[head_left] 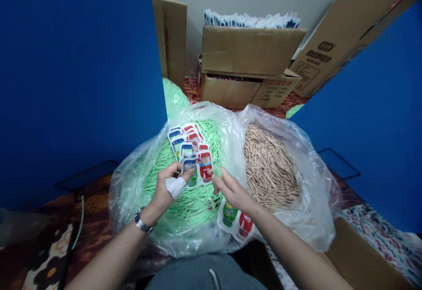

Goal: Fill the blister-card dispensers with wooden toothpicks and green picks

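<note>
A cluster of printed packets (205, 165) in blue, red and green lies over a heap of thin pale green sticks (194, 213) in a clear plastic bag. My left hand (169, 188), with a white wrap at the thumb and a metal watch on the wrist, pinches the nearest blue-printed packet (189, 164) between thumb and fingers. At the red packet's right edge, my right hand (229, 188) is closed with its fingertips together. Something pale green shows at those fingertips; whether it is sticks or a finger cover I cannot tell. More packets (245, 224) lie under my right forearm.
On the right stands a second clear bag (313, 193) of brown sticks (268, 167). Stacked cardboard boxes (250, 50) are behind, the upper one full of white-and-blue packets. Blue panels (75, 70) flank both sides. An open carton (359, 255) sits at lower right.
</note>
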Available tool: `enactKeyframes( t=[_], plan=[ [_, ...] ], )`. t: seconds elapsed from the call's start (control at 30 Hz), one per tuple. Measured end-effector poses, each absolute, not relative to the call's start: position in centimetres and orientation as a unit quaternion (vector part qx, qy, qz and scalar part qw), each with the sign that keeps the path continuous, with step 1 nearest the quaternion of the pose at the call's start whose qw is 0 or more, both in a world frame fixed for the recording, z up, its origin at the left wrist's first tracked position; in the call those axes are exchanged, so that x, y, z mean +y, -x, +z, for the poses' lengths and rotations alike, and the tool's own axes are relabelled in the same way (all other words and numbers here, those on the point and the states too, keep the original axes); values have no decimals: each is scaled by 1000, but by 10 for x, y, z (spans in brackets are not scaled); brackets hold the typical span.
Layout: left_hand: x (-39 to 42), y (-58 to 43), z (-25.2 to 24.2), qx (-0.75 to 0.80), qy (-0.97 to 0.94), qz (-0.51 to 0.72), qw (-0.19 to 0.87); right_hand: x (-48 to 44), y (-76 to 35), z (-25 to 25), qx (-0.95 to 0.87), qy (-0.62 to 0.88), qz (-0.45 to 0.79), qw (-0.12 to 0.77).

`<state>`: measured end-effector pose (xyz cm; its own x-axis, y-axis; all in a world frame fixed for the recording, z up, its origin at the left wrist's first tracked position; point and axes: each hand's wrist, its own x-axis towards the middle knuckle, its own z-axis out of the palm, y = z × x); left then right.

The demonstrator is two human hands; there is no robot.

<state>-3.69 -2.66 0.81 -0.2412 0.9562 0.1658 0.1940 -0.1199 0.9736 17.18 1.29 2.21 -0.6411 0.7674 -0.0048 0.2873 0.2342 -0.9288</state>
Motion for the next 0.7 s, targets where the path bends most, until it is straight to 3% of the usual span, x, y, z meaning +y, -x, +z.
enactKeyframes(
  t=[0.1, 0.27, 0.4, 0.7],
  plan=[
    [-29, 29, 4, 560, -542, 532, 330, 17, -166, 50, -620, 332, 580, 412],
    [-33, 11, 1, 517, -648, 517, 214, 18, -141, 86, -575, 283, 483, 597],
    [-34, 4, 1, 493, -679, 521, 159, 14, -126, 88, -608, 288, 408, 617],
    [-35, 3, 4, 488, -673, 539, 136, 5, -117, 68, -680, 333, 347, 553]
  ],
)
